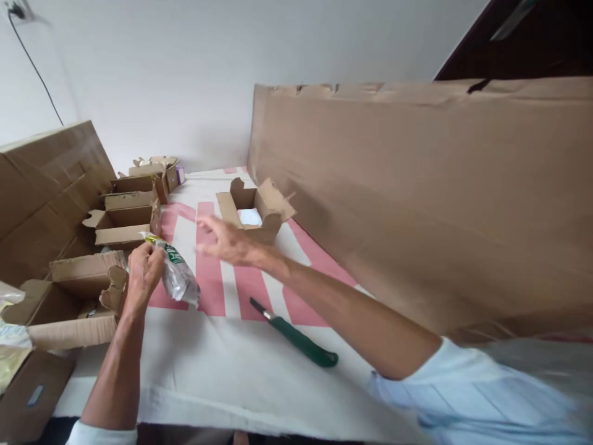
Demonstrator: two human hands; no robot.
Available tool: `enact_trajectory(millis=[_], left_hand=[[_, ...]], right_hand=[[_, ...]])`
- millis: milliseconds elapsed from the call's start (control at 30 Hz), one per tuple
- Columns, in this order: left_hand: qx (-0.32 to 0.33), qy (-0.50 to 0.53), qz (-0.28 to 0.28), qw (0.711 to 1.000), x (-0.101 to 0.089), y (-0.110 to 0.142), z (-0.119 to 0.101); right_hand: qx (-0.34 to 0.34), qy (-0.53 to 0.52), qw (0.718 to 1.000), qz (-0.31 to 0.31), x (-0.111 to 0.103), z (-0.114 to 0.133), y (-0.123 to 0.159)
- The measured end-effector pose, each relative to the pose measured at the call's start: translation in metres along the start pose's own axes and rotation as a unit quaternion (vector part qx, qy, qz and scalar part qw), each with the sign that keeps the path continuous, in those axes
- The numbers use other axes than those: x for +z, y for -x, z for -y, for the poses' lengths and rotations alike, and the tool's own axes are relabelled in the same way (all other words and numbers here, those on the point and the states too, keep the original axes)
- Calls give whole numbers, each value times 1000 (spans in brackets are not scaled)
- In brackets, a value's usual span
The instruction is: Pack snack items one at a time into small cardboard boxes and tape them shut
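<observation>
My left hand (147,272) is closed on the top of a clear plastic packet (180,275) with green print and a yellow-green edge. The packet hangs tilted over the cloth, its contents not plain to see. My right hand (227,240) reaches across the table with fingers apart and nothing in them, a bit blurred. Just beyond it stands an open cardboard box (266,235) with something white inside. Nearer to me, a green-handled knife (303,341) lies on the cloth, its dark blade pointing away to the left.
Several open cardboard boxes (123,235) line the left side, and one at the lower left (37,389) holds plastic packets. A tall cardboard sheet (417,198) walls off the right. The table cloth (208,364) is white with pink shapes. A black cord (34,68) hangs on the wall.
</observation>
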State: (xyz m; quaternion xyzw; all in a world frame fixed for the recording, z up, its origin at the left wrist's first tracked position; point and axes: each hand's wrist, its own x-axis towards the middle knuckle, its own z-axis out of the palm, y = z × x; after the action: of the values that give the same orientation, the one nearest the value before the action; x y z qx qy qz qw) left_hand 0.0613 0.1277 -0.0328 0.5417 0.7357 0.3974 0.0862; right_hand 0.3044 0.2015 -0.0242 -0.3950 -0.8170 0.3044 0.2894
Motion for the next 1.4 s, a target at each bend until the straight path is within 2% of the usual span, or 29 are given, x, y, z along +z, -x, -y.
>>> enact_trajectory(millis=[33, 100, 200, 300, 400, 500, 567, 667, 733, 800, 867, 967, 1067, 1133, 1200, 1300, 1400], left_hand=[[-16, -5, -9, 1000, 1, -2, 6], [-52, -8, -27, 998, 3, -8, 16], [-87, -9, -61, 994, 9, -15, 28], [-101, -3, -94, 990, 17, -19, 41], [-118, 4, -139, 983, 28, -19, 57], [-144, 11, -179, 973, 41, -19, 73], [-156, 15, -198, 968, 49, -19, 81], [-146, 22, -218, 965, 56, -20, 85], [-127, 27, -224, 966, 58, -22, 85], [-106, 24, -215, 971, 62, -23, 88], [-82, 3, -181, 980, 68, -26, 95], [-50, -45, -134, 989, 78, -34, 112], [-33, -79, -136, 987, 86, -44, 124], [-34, -91, -148, 984, 89, -49, 128], [-37, -97, -158, 982, 92, -52, 128], [-38, -110, -160, 980, 96, -50, 125], [-50, -132, -142, 980, 98, -43, 122]], right_hand=[[-17, -60, 996, 61, 19, 0, 5], [-7, -134, 983, 125, 56, -1, 9], [8, -240, 958, 158, 102, -6, 4], [-18, -326, 929, 173, 129, -12, -5], [-63, -283, 945, 152, 144, -20, -12], [-90, -205, 970, 90, 159, -32, -20], [-91, -190, 976, 51, 171, -37, -32], [-80, -179, 979, 49, 186, -29, -63], [-45, -134, 989, 41, 191, -14, -90], [-7, -95, 995, 26, 189, 2, -114], [20, -55, 998, 15, 181, 12, -124], [37, 17, 999, 16, 154, 8, -102], [83, 103, 991, 26, 112, -20, -47], [150, 154, 976, 35, 80, -45, -12], [212, 196, 957, 34, 53, -67, 11], [252, 230, 940, 12, 34, -91, 16], [251, 238, 938, -13, 33, -107, -5]])
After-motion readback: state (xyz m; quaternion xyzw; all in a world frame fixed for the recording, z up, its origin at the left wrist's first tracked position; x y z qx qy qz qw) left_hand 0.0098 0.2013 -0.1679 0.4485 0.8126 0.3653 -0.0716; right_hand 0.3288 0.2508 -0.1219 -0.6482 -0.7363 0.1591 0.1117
